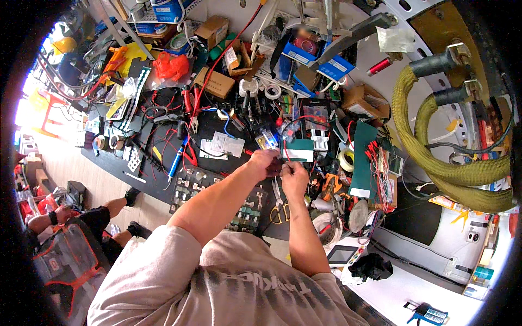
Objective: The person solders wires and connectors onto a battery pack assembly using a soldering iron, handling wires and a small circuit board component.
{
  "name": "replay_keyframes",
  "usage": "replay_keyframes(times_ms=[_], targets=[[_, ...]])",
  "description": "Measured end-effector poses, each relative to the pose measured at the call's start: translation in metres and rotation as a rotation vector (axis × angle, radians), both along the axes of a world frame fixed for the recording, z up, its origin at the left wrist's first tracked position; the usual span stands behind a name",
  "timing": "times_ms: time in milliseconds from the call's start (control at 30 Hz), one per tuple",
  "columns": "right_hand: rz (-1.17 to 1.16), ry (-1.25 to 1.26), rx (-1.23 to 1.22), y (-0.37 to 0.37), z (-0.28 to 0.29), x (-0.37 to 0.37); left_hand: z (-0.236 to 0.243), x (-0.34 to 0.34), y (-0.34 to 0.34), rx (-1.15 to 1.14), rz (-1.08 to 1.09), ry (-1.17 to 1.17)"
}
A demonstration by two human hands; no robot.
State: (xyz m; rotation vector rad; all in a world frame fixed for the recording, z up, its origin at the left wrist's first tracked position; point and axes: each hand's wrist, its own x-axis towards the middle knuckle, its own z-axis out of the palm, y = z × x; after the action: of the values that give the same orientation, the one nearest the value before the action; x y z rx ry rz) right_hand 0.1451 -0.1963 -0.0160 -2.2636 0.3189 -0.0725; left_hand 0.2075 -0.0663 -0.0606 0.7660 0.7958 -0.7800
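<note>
My left hand and my right hand meet over the near middle of the dark workbench, fingers closed and bent toward each other. What they pinch between them is small and dark, too hidden to name. A thin red wire rises from beside the fingertips; whether either hand grips it, I cannot tell. Just beyond the hands lies a dark green and white card. A pair of scissors with yellowish handles lies below them. Under my left forearm is a panel of several metal-and-green parts.
Red-handled pliers and a blue pen-like tool lie left of the hands. To the right are a tape roll, orange tools and bundled red wires. Thick yellow-green sleeved cables hang at right. Another person sits at lower left.
</note>
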Motion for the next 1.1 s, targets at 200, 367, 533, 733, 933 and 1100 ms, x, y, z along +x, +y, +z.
replay_keyframes(times_ms=[200,367,533,733,933,1100], targets=[[0.048,0.111,0.102,-0.013,-0.006,0.009,0.044,-0.013,0.016,0.224,-0.122,-0.069],[0.125,0.228,-0.093,0.003,0.016,0.037,0.067,-0.055,0.052,0.382,-0.227,-0.377],[0.156,0.128,-0.248,0.002,0.022,0.039,0.090,-0.103,0.098,0.435,-0.236,-0.479],[0.150,0.089,0.037,-0.037,0.059,-0.026,0.110,-0.133,0.107,0.306,-0.208,-0.412],[0.142,0.274,0.325,-0.017,0.147,-0.116,0.128,-0.141,0.074,-0.111,-0.204,-0.422],[0.234,-0.036,-0.104,-0.013,0.146,-0.143,0.135,-0.148,0.063,-0.170,-0.150,-0.462]])
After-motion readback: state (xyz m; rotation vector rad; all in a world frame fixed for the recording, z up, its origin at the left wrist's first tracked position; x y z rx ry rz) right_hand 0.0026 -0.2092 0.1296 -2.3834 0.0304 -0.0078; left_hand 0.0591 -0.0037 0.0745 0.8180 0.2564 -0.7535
